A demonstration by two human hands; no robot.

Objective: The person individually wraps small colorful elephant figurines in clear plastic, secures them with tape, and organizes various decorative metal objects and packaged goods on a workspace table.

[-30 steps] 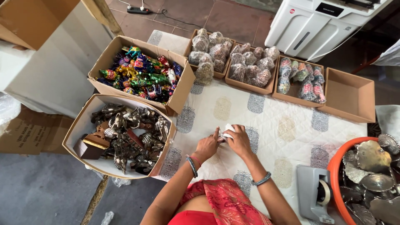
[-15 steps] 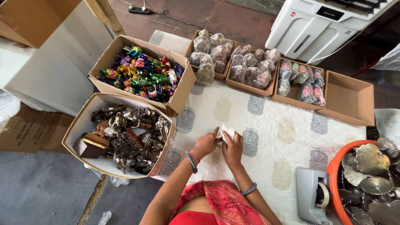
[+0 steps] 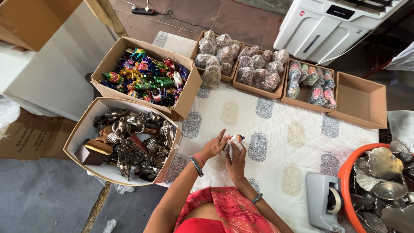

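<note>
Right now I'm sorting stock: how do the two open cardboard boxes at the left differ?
The upper box holds bright multicoloured figurines; the lower box holds dull metal-coloured figures plus a dark wooden block. The upper box is rectangular; the lower box's walls bulge rounder. Both are open-topped and sit beside the white patterned cloth.

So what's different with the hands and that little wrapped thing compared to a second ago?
The right hand slid from the far side of the small white-wrapped item to the near side, closing under it; the left hand kept its grip on its left side. The item now shows a coloured tip. The cardboard boxes, grey tape dispenser and orange tub stayed put.
</note>
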